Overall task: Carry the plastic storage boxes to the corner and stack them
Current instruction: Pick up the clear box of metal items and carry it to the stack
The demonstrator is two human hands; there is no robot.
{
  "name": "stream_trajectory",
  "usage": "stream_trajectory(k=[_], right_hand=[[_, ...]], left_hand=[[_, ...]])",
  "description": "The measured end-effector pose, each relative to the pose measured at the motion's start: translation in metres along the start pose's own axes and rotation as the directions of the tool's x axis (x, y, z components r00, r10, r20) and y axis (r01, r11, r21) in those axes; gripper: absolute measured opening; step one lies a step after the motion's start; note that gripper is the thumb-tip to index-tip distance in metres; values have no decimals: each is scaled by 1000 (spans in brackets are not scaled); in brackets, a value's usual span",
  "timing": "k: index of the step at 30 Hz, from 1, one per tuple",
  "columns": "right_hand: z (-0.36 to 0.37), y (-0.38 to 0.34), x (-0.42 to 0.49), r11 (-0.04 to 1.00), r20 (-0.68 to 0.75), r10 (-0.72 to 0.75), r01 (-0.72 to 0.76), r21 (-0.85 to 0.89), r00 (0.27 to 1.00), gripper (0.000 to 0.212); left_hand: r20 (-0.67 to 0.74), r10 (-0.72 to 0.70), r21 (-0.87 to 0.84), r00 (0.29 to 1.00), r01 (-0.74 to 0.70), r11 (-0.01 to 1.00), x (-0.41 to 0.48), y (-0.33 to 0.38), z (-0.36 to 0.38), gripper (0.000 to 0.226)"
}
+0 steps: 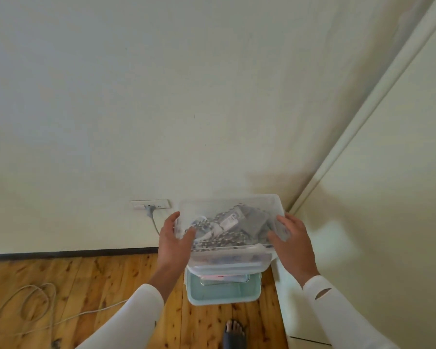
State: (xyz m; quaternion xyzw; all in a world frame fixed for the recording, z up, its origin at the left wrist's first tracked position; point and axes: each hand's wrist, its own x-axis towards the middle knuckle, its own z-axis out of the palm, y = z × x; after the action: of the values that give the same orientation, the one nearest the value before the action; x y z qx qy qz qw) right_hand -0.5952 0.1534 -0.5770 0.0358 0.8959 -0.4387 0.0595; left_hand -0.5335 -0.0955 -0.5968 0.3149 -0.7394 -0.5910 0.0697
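Starting at the bottom edge, a foot (233, 331) is seen partly cut off on the wooden floor (111, 285), and both white sleeves are cropped by the frame. A looped cable (25, 306) is laid on the boards at left. Just ahead of the foot, a teal-lidded box (223, 294) is set on the floor in the corner, its far half hidden by what is stacked above it. A clear box (229, 217) is held over it: the left hand (173, 238) is curled round its left end and the right hand (291, 238) is clasped on its right end. Grey contents are blurred through the plastic and cannot be identified. Whether the clear box is resting on the layer beneath cannot be told. Beyond, a plugged wall socket (150, 205) is seen low on the wall (136, 96), with a pale panel (388, 197) at right.
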Motion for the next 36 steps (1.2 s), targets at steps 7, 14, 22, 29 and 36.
stream_trajectory(k=[7,14,22,29,36], right_hand=[[2,4,37,999,30,15,-14,-35,999,46],[8,11,55,998,54,3,0,-59,999,43],[15,19,57,998,30,-20,22,-62,999,40],[16,22,54,996,22,-46,48,-79,999,38],[17,22,50,997,28,-33,35,-73,999,39]], left_hand=[[-4,-23,2,1000,23,1000,27,9,25,58],[-25,-44,26,999,45,999,43,6,33,59],[-41,-56,17,998,57,998,46,-1,33,59],[-42,-60,33,997,62,998,45,-6,33,62],[-26,-63,22,998,64,998,47,-4,31,62]])
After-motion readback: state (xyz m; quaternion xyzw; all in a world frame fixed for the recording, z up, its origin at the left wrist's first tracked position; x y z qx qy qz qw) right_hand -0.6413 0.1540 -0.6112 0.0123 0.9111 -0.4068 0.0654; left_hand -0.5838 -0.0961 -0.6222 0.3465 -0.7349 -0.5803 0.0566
